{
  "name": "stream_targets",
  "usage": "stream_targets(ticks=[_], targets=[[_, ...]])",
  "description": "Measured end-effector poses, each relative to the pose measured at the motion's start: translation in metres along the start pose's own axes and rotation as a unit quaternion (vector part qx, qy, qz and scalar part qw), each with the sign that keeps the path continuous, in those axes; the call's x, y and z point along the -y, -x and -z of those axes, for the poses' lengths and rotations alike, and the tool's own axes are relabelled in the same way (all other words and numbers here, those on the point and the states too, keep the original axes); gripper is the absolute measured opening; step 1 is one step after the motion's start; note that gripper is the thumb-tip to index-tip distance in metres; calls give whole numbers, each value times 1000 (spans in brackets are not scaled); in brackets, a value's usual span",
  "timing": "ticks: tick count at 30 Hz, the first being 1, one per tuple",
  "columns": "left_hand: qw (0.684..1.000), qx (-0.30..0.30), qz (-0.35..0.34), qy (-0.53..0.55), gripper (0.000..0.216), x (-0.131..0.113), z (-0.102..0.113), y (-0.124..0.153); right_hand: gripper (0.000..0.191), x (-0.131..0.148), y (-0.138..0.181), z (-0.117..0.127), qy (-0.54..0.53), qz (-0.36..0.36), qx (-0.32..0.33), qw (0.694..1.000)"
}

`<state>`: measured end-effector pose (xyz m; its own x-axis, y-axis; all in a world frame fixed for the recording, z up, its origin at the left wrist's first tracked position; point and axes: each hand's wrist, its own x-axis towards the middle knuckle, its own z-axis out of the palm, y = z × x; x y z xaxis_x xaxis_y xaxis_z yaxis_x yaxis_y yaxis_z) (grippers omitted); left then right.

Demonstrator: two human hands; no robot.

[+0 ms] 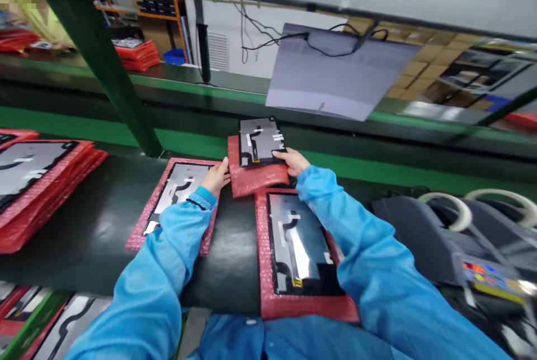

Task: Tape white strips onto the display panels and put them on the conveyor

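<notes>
A flat black panel with white tape strips lies on a red bubble-wrap sheet at the far side of the dark belt. My left hand grips the left edge of that sheet, fingers curled. On the panel's lower right corner my right hand presses, thumb on top. A second panel on red wrap lies under my left wrist. A third panel on red wrap lies near me, partly under my right sleeve.
A stack of wrapped panels sits at the left of the belt. A green post rises behind. A tilted grey screen hangs above. Dark grey items and tape rolls crowd the right. More panels lie at lower left.
</notes>
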<state>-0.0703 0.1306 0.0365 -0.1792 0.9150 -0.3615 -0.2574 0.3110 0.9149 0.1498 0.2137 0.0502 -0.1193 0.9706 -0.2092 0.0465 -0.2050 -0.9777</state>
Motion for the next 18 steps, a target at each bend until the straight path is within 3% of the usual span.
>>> stream_targets(ticks=[2, 4, 8, 11, 13, 15, 17, 18], targets=[[998, 42, -31, 24, 41, 6, -17, 8, 30, -15, 56, 19, -93, 7, 19, 995], [994, 73, -70, 46, 45, 16, -32, 21, 38, -32, 113, 38, -119, 28, -1, 992], [991, 101, -85, 38, 48, 44, -58, 52, 60, -64, 205, 59, -110, 82, -67, 988], [992, 106, -55, -32, 42, 64, -70, 71, 78, -81, 247, 69, -62, 124, -63, 988], [988, 87, -58, -110, 34, 73, -75, 79, 66, -87, 265, 83, 5, 111, -54, 992], [965, 60, -93, -236, 25, 76, -81, 83, 45, -86, 282, 111, 81, 89, -85, 989], [911, 43, -143, -383, 19, 75, -86, 88, 32, -77, 300, 151, 156, 101, -194, 963], [878, 43, -167, -448, 19, 73, -88, 90, 29, -71, 309, 175, 195, 122, -272, 934]])
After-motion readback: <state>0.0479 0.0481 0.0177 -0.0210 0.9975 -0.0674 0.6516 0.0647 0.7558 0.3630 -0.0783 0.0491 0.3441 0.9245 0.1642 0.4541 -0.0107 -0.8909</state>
